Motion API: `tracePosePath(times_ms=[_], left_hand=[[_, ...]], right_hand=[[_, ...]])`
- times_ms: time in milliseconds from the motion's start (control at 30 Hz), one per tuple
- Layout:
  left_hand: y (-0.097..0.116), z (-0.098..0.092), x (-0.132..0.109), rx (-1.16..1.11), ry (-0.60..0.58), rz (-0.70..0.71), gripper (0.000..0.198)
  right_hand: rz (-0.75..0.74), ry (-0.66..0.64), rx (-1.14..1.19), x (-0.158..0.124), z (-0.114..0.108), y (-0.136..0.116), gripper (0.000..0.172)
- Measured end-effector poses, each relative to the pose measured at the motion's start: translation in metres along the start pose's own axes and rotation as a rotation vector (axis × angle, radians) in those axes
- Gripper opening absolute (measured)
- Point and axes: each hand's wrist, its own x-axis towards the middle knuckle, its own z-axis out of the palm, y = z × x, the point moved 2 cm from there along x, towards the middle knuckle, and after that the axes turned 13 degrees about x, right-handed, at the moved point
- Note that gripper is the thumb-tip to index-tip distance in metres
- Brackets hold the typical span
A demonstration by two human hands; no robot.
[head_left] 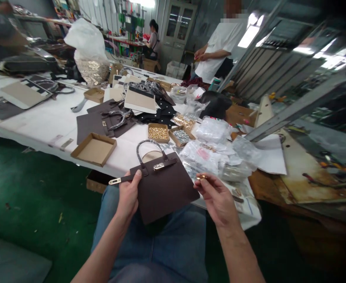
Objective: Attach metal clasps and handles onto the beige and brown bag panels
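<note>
A dark brown handbag panel (164, 192) lies over my lap, with a plastic-wrapped handle (149, 143) and a metal clasp (160, 166) near its top edge. My left hand (128, 194) grips its left side, thumb on the front, where a strap with a gold metal tip (115, 181) sticks out leftward. Off the panel's right edge, my right hand (218, 196) pinches a small gold metal fitting (201, 177) between thumb and fingers. Its exact kind is too small to make out.
On the white-covered table stand a shallow cardboard tray (94, 149), a box of gold pieces (158, 133) and a box of silver pieces (181, 136). Plastic bags (205, 157) crowd the right. More brown panels (92, 122) lie behind. A person in white (217, 51) stands beyond the table.
</note>
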Motion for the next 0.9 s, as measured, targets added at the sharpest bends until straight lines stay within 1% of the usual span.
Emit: tracePosePath(times_ms=[67, 133, 200, 300, 333, 400, 433, 467, 500, 567, 633, 667, 700, 733, 800, 900], left_hand=[[0.0, -0.001, 0.0, 0.014, -0.01, 0.021, 0.049], [0.001, -0.002, 0.001, 0.048, -0.016, 0.056, 0.049], [0.003, -0.003, 0.001, 0.107, -0.007, 0.094, 0.047], [0.008, -0.006, -0.002, 0.239, 0.042, 0.152, 0.042], [0.01, -0.007, -0.003, 0.286, 0.057, 0.17, 0.04], [0.016, -0.009, -0.007, 0.367, 0.066, 0.201, 0.039], [0.019, -0.009, -0.008, 0.401, 0.058, 0.212, 0.038], [0.022, -0.011, -0.01, 0.432, 0.048, 0.22, 0.037], [0.026, -0.012, -0.012, 0.463, 0.043, 0.227, 0.036], [0.034, -0.017, -0.014, 0.525, 0.057, 0.243, 0.035], [0.044, -0.024, -0.016, 0.585, 0.088, 0.259, 0.033], [0.048, -0.027, -0.017, 0.618, 0.099, 0.267, 0.032], [0.052, -0.03, -0.018, 0.655, 0.101, 0.277, 0.031], [0.054, -0.032, -0.018, 0.695, 0.095, 0.29, 0.03], [0.055, -0.035, -0.02, 0.777, 0.083, 0.325, 0.028], [0.045, -0.039, -0.021, 0.869, 0.094, 0.357, 0.027]], right_hand=[[0.102, 0.011, 0.123, -0.006, 0.009, 0.012, 0.032], [0.173, 0.025, 0.153, -0.011, 0.017, 0.023, 0.031], [0.196, 0.005, 0.081, -0.015, 0.026, 0.033, 0.032], [0.183, -0.134, -0.12, -0.022, 0.043, 0.045, 0.051], [0.167, -0.202, -0.207, -0.024, 0.051, 0.049, 0.05], [0.112, -0.336, -0.379, -0.027, 0.069, 0.054, 0.033], [0.073, -0.388, -0.441, -0.027, 0.078, 0.055, 0.024], [0.022, -0.409, -0.475, -0.027, 0.087, 0.056, 0.018], [-0.042, -0.395, -0.487, -0.024, 0.095, 0.056, 0.017], [-0.198, -0.28, -0.483, -0.016, 0.103, 0.054, 0.02], [-0.322, -0.142, -0.493, -0.006, 0.102, 0.052, 0.024], [-0.357, -0.088, -0.495, 0.001, 0.099, 0.052, 0.026], [-0.362, -0.055, -0.493, 0.008, 0.094, 0.053, 0.028], [-0.336, -0.035, -0.484, 0.015, 0.089, 0.054, 0.03], [-0.222, -0.032, -0.478, 0.031, 0.077, 0.057, 0.035], [-0.049, -0.084, -0.507, 0.048, 0.062, 0.063, 0.04]])
